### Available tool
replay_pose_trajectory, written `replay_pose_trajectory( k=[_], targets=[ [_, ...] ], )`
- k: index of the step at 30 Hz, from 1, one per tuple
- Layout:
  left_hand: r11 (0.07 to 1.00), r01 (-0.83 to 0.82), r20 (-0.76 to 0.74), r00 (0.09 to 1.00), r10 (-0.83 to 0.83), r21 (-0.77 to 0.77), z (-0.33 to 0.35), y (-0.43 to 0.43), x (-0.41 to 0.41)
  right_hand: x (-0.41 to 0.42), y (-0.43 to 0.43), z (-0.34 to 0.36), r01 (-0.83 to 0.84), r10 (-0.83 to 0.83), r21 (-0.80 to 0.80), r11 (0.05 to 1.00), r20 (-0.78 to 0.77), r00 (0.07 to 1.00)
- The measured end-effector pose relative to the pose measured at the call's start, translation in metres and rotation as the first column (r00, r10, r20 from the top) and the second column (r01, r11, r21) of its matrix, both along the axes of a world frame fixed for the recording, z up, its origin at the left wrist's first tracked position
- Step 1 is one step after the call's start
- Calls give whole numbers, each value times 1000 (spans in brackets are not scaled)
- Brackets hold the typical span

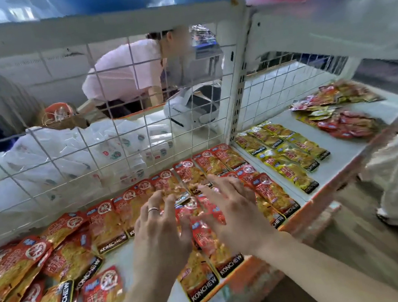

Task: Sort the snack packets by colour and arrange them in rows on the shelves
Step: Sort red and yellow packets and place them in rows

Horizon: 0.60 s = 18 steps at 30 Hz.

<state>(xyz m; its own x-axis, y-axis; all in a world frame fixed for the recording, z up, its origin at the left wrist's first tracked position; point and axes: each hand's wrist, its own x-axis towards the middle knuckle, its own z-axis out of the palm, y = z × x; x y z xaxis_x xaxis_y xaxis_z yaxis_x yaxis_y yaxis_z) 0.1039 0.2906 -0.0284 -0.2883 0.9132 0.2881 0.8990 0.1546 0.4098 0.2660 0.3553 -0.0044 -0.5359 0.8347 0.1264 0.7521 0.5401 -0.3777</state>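
Observation:
Red snack packets (105,221) lie in a row along the back of the white shelf (121,262), with a loose heap of red packets (32,287) at the left. My left hand (160,234) and my right hand (233,213) hover side by side with spread fingers over red packets (205,237) in the middle of the shelf. Whether the fingers touch them I cannot tell. Yellow packets (286,153) lie in rows on the neighbouring shelf to the right. A mixed pile of red and yellow packets (336,112) sits farther right.
A white wire grid (76,96) backs the shelf, and a white upright post (240,87) divides the two bays. Behind the grid a person in a pink top (124,71) bends over. White plastic bags (64,155) lie behind the grid. An orange rail (237,277) edges the front.

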Motion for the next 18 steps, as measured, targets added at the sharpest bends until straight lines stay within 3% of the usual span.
replay_pose_trajectory(
  k=[10, 18],
  targets=[
    [991, 109, -65, 993, -104, 80, 37, 22, 106, 121, 15, 22, 54, -45, 64, 996, -128, 991],
    [962, 254, -110, 964, -243, 101, 44, 82, 277, 302, 47, 36, 152, -149, 54, 987, -51, 988]
  ],
)
